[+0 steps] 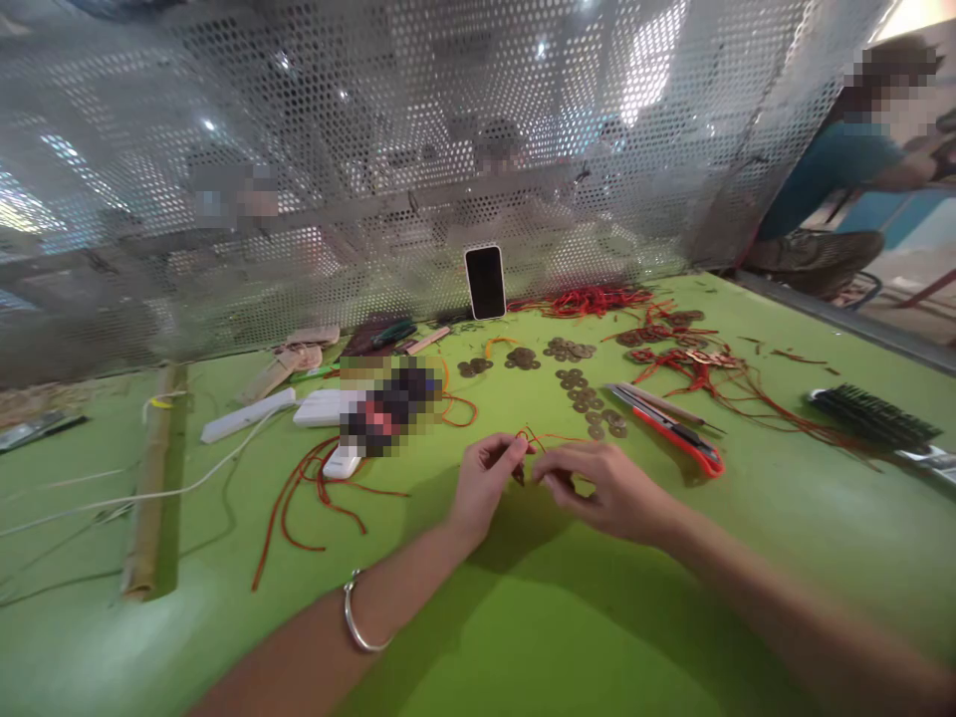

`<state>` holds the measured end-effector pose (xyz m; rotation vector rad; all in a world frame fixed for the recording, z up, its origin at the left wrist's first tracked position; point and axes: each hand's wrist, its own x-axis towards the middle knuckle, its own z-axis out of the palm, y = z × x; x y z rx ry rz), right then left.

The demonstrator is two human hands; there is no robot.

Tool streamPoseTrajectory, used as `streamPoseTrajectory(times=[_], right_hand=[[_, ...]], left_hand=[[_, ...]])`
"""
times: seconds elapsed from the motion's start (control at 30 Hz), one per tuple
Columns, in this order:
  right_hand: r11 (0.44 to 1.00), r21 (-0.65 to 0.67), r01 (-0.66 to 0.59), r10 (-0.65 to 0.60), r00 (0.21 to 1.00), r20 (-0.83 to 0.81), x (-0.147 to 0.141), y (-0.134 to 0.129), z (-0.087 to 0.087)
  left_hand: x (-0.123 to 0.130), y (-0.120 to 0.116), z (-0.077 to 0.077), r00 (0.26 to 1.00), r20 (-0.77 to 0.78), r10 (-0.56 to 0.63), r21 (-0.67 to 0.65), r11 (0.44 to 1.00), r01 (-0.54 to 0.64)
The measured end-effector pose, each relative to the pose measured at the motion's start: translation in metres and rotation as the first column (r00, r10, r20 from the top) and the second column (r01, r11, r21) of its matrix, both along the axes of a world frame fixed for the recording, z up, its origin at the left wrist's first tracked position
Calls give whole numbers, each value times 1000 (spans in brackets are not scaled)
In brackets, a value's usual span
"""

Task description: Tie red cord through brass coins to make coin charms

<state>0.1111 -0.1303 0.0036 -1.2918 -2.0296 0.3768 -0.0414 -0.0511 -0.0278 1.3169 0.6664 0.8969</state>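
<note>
Near the middle of the green table, my left hand pinches a thin red cord, with a small dark piece just under its fingertips. My right hand is close beside it on the right, its fingers bent together at the cord; part of the cord runs out above this hand. Groups of round dark coins lie beyond the hands. To their right is a red utility knife beside a thin stick. Loose red cords lie to the left of my left hand.
A phone stands against the perforated metal screen. Red cord piles lie at the back. A black brush is at right, a bamboo piece and white power strip at left. A person sits beyond the right edge.
</note>
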Motion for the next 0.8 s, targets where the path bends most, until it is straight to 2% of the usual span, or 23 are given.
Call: streamPoseTrajectory(times=[0.1,0.27,0.57,0.8], right_hand=[[991,-60,119,-115,991,65,-6,2,-8],[957,-145,252,-252,968,20,-1,9,-15],[964,-160,212,-234,963,-132,-1,10,-12],[950,-233,206,-238,964,-115,0,14,-16]], left_hand=[[0,1,0,999,44,5,-13,1000,-5],[-1,1,-1,997,76,5,-35,999,-3],[-2,-2,4,995,54,-79,-53,995,82],[-3,-2,6,992,48,-119,-64,990,122]])
